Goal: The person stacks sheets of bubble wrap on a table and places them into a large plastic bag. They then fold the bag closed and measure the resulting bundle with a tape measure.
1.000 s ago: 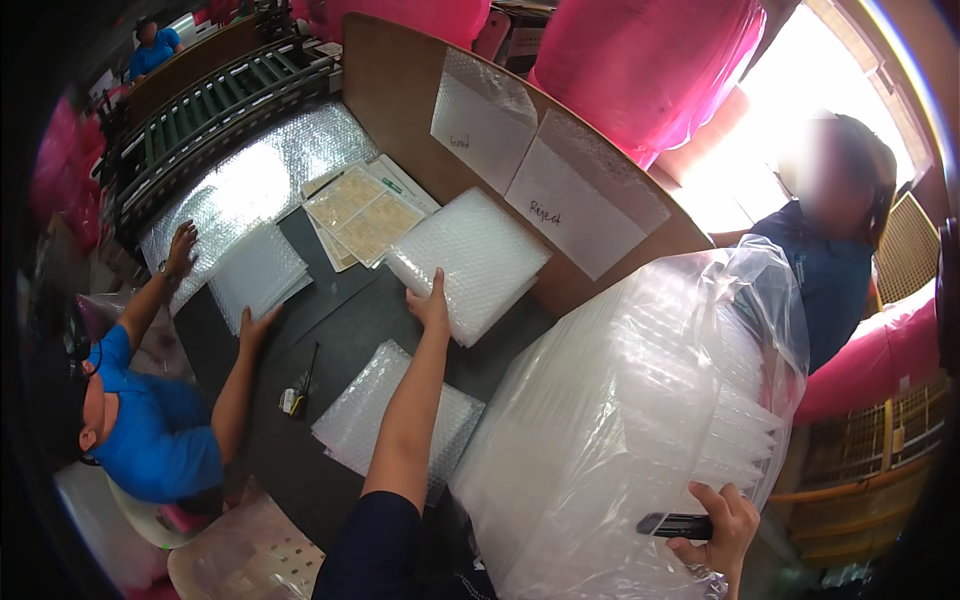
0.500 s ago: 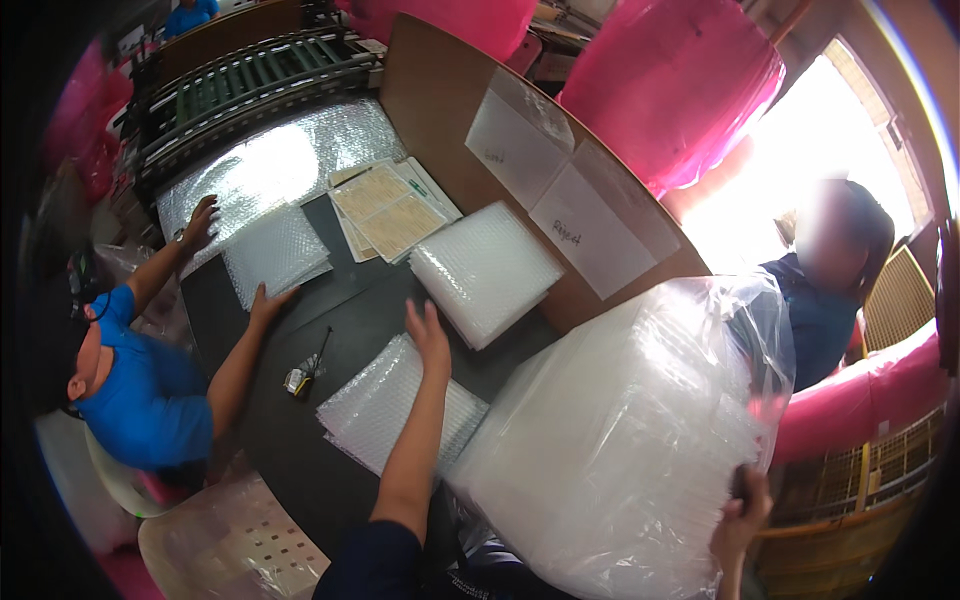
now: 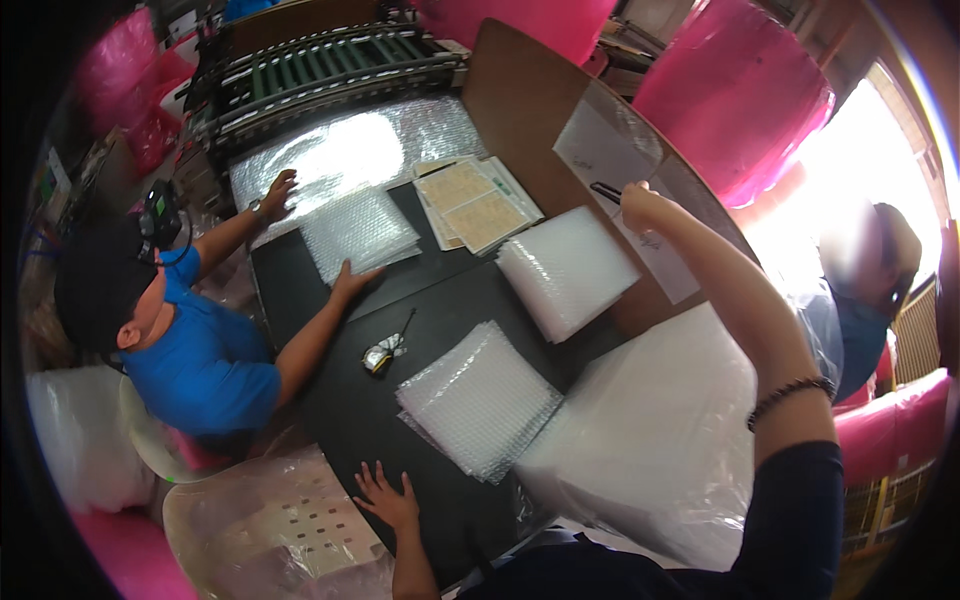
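Left hand [image 3: 388,497] sits at the lower centre of the frame, palm down, fingers spread flat on the black table [image 3: 330,400], holding nothing; it lies just left of the near stack of bubble-wrap sheets [image 3: 483,398], not touching it. Right hand [image 3: 640,205] is raised at upper centre-right, fingers closed around a dark pen [image 3: 606,192]; pen tip lies against the white sheet [image 3: 615,160] under clear film on the upright brown cardboard panel [image 3: 520,90]; forearm runs down the right side of the frame with a bead bracelet [image 3: 788,392] at the wrist.

Big clear bag of bubble wrap [image 3: 650,440] fills the lower right, just beside the near stack; small yellow-and-black tool [image 3: 380,355] lies mid-table, above and left of that stack; second bubble-wrap stack [image 3: 568,270] sits right of centre, touching the base of the cardboard panel; tan printed sheets [image 3: 470,200] lie above centre.

Person in a blue shirt [image 3: 205,365] and dark cap sits at left; one hand [image 3: 355,280] rests on the lower edge of a third bubble-wrap stack [image 3: 358,232], the other hand [image 3: 278,192] on the wide bubble-wrap web [image 3: 340,150] that comes off the roller machine [image 3: 320,65] at upper left. Another person in blue [image 3: 865,300] is at the right edge, partly washed out by glare. Pink rolls [image 3: 735,85] stand along the top.
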A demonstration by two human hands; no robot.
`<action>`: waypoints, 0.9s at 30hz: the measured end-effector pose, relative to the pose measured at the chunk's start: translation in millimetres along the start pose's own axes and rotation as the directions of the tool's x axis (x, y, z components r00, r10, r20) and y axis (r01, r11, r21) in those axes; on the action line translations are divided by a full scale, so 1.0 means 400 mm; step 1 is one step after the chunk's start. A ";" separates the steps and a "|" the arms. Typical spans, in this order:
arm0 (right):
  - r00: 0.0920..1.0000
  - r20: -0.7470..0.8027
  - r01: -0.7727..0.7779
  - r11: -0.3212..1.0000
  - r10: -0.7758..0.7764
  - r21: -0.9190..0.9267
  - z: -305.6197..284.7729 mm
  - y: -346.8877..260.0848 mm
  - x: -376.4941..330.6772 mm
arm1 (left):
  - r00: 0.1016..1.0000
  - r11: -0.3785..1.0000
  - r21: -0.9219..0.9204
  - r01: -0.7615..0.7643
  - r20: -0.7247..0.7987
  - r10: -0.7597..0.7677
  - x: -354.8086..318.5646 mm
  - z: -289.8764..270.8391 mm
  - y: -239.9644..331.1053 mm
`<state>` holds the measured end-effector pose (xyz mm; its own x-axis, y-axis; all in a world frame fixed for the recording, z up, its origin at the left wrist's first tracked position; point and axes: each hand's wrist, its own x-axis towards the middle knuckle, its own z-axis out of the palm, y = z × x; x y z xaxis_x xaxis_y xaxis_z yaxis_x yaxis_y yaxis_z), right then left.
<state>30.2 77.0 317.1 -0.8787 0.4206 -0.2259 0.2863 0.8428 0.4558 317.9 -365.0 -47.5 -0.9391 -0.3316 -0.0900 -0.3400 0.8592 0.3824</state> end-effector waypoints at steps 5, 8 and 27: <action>0.981 0.105 0.171 0.983 -0.164 -0.060 0.105 -0.098 0.227 | 1.000 0.999 0.031 0.024 0.018 -0.025 0.016 0.011 -0.024; 0.994 0.053 0.094 0.994 -0.096 0.051 0.196 -0.151 0.297 | 0.999 0.997 0.065 0.047 -0.012 -0.046 0.013 0.009 -0.040; 0.697 -0.635 -0.060 0.910 0.333 0.410 0.495 -0.289 0.247 | 0.999 0.994 0.107 0.010 0.046 -0.015 0.026 0.019 -0.028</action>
<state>-13.9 87.7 71.7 -0.7601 0.3603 0.5408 0.4703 0.8793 0.0752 311.5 -374.9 -59.7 -0.9352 -0.3261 -0.1378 -0.3526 0.8928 0.2805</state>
